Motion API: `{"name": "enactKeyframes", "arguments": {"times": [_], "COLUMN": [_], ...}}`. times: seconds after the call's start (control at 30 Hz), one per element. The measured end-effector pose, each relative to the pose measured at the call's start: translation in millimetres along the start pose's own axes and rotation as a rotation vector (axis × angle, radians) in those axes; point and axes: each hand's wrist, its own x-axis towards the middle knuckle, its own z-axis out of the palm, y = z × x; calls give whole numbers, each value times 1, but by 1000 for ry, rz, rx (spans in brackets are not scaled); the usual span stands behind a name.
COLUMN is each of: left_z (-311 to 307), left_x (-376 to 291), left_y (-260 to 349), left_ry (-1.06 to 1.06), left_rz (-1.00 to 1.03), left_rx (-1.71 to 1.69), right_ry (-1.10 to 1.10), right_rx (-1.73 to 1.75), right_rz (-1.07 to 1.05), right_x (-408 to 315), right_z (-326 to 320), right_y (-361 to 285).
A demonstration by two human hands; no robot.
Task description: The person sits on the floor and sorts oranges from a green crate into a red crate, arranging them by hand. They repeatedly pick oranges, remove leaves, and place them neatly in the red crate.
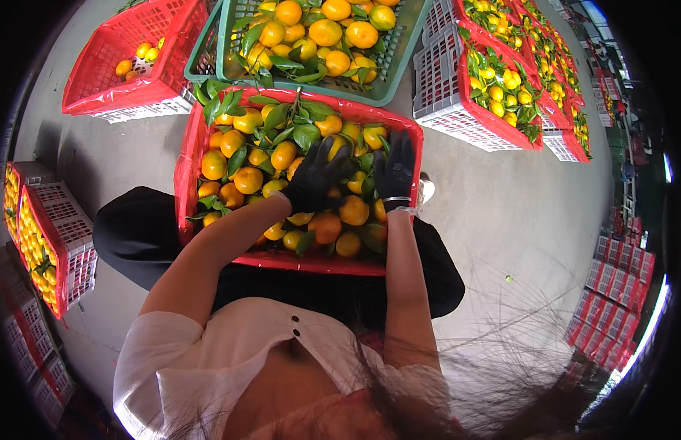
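A crate lined with red plastic (189, 165) stands before me, filled with orange and yellow-green mandarins (248, 180) and green leaves (306, 136). My left hand (318, 179), in a black glove, rests over the fruit right of the crate's middle, fingers spread and pointing up the picture. Close beside it, my right hand (395, 168), also black-gloved, lies at the crate's right side along the red liner, its fingers straight. Whether fruit is under either palm is hidden.
A green plastic crate (398, 71) of leafy mandarins adjoins the far side. Up left, a red-lined crate (98, 82) holds several fruits. Filled crates stand at upper right (439, 82) and left (71, 220). Stacked crates (610, 291) stand far right. The concrete floor (500, 203) bears a small green scrap (509, 278).
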Motion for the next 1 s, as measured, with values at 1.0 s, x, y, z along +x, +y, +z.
{"name": "enactKeyframes", "arguments": {"times": [1.0], "left_z": [-70], "left_x": [-41], "left_y": [-94], "left_ry": [121], "left_rz": [-251], "left_rx": [84], "right_ry": [-344], "right_rx": [-459], "right_rz": [-473], "right_x": [73], "right_z": [57], "right_y": [-111]}}
